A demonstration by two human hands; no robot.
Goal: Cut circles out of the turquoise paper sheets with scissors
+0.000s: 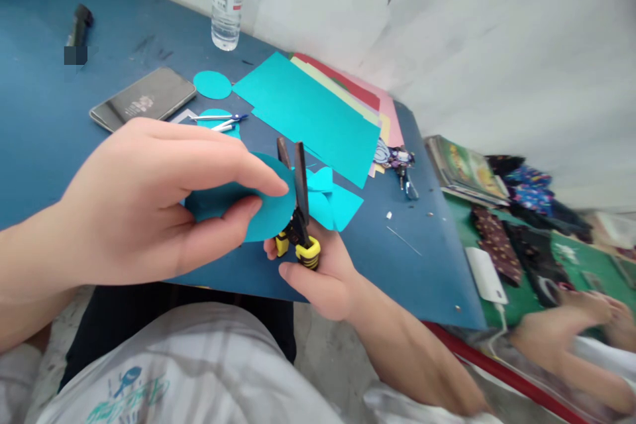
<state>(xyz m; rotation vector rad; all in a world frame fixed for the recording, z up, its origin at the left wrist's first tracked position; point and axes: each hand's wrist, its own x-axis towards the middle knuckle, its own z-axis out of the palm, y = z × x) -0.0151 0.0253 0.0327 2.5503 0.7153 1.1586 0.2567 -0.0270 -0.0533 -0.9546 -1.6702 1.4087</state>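
Between the thumb and fingers of my left hand [144, 205] is a round teal paper disc [271, 212], held above the table's front edge. My right hand [322, 265] grips scissors [301, 212] with black blades and yellow-and-black handles. The blades are parted and point up, right beside the disc's right edge. Behind the scissors lie folded or cut teal paper scraps [338, 205]. A teal circle [212, 85] rests farther back, and a second one is partly covered by a white-and-blue compass [223, 121] and my left hand.
On the blue table [397, 278] are a phone [144, 99], a water bottle [227, 6], stacked coloured sheets [318, 116] and a small trinket [400, 159]. At right, a green table holds books [464, 169] and a white device [485, 275]; another person's hands are near it.
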